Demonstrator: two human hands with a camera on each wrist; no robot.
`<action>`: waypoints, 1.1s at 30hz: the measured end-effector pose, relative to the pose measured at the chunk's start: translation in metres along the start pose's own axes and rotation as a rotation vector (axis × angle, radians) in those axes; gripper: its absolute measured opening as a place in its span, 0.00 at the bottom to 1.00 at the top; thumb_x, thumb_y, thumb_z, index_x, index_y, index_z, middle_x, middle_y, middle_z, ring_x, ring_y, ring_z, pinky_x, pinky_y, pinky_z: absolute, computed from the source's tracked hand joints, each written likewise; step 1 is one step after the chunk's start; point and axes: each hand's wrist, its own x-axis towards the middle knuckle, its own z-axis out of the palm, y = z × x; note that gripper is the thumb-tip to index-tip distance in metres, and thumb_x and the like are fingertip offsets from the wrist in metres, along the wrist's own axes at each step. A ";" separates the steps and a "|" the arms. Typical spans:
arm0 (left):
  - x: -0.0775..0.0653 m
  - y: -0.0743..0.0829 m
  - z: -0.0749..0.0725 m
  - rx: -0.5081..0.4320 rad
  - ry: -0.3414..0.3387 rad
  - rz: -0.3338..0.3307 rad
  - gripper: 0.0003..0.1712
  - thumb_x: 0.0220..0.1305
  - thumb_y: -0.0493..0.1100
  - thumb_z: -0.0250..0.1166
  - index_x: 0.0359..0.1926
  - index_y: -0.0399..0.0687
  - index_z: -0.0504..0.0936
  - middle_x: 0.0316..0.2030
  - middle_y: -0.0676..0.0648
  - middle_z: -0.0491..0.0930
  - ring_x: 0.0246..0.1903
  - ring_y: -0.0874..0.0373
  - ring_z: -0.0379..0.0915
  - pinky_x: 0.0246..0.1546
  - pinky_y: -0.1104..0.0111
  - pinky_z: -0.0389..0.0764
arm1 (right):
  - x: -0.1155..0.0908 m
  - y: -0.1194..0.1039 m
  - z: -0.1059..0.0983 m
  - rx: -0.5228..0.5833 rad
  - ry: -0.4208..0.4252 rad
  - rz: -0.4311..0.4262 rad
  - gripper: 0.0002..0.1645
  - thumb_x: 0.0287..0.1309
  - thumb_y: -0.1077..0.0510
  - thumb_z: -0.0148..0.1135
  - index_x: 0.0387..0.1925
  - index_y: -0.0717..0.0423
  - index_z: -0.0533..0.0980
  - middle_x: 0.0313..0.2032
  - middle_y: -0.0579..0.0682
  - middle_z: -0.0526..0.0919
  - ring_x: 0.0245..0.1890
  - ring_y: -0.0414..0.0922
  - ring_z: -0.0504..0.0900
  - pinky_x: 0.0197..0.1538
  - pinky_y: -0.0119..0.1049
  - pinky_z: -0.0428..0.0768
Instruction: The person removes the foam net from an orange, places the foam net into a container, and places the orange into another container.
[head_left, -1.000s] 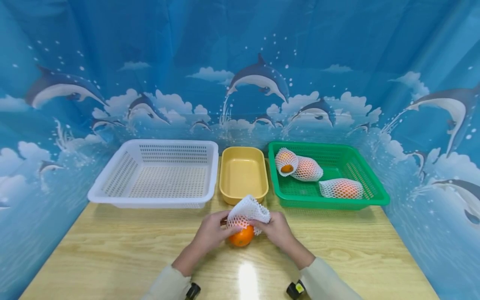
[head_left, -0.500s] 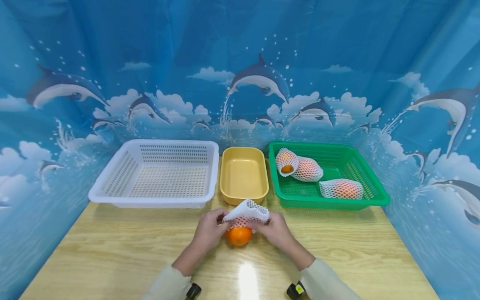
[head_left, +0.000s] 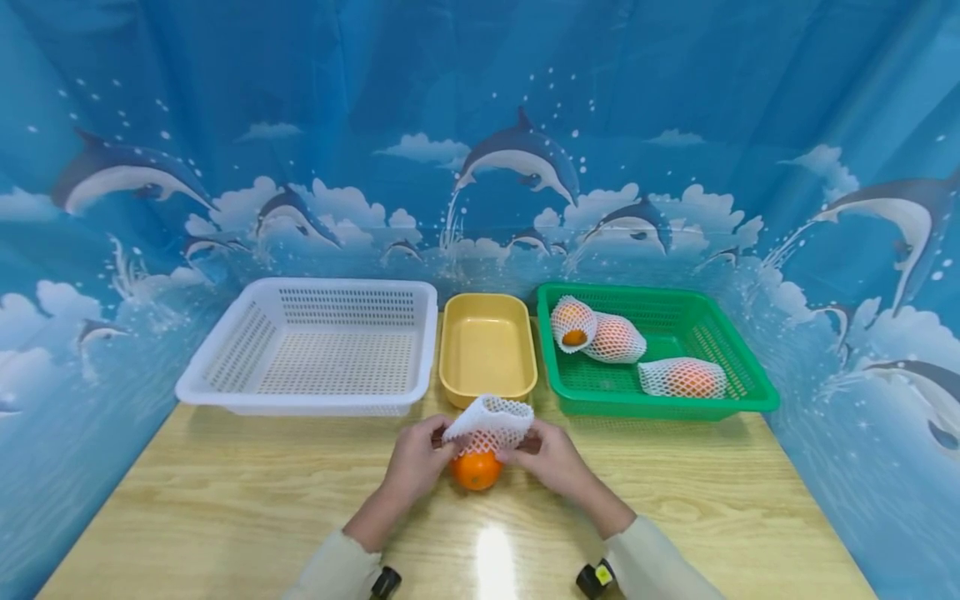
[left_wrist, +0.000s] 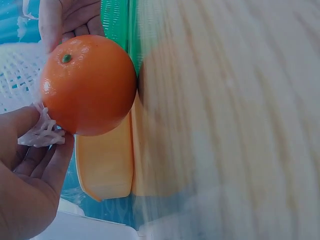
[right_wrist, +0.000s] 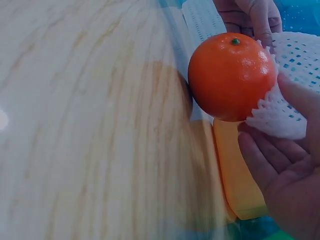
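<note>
An orange [head_left: 477,472] with a small green stem spot sits low between the two hands, in front of the yellow tub. White foam netting [head_left: 495,421] covers its upper part, and the loose end of the sleeve stands up and gapes. My left hand [head_left: 417,458] pinches the net's left edge between thumb and fingers; the left wrist view shows the bunched mesh in that grip. On the other side my right hand [head_left: 551,457] pinches the net's edge, thumb near the fruit. Most of the orange [right_wrist: 231,77] shows bare in the right wrist view.
Behind the hands stand a white perforated basket [head_left: 191,392] on the left, a yellow tub [head_left: 487,354] in the middle and a green basket [head_left: 660,408] on the right. Three net-wrapped fruits [head_left: 617,338] lie in the green basket. A dolphin-print curtain [head_left: 480,167] hangs behind the wooden table [head_left: 247,500].
The net's loose end has sunk lower and widened across the top. The orange has shifted slightly left and turned. My left fingers have moved up off the fruit onto the net's edge.
</note>
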 end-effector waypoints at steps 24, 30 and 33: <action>-0.001 -0.003 0.000 -0.061 -0.305 -0.072 0.46 0.53 0.48 0.75 0.69 0.41 0.63 0.61 0.40 0.73 0.57 0.44 0.72 0.55 0.54 0.78 | 0.009 0.001 0.000 0.043 0.204 -0.036 0.18 0.53 0.63 0.71 0.46 0.64 0.80 0.36 0.57 0.87 0.35 0.44 0.85 0.41 0.32 0.84; -0.001 -0.003 0.000 0.008 -0.315 -0.032 0.36 0.53 0.48 0.74 0.60 0.37 0.74 0.55 0.39 0.75 0.53 0.46 0.74 0.50 0.60 0.81 | 0.012 -0.001 -0.002 0.067 0.246 -0.020 0.20 0.53 0.62 0.71 0.48 0.63 0.79 0.37 0.56 0.87 0.35 0.44 0.85 0.40 0.33 0.85; -0.001 -0.002 -0.001 0.029 -0.330 -0.030 0.35 0.54 0.48 0.74 0.60 0.38 0.74 0.57 0.38 0.74 0.53 0.45 0.74 0.50 0.59 0.81 | 0.013 -0.003 -0.004 0.095 0.261 -0.009 0.21 0.54 0.63 0.70 0.51 0.64 0.78 0.38 0.56 0.86 0.36 0.44 0.85 0.41 0.38 0.85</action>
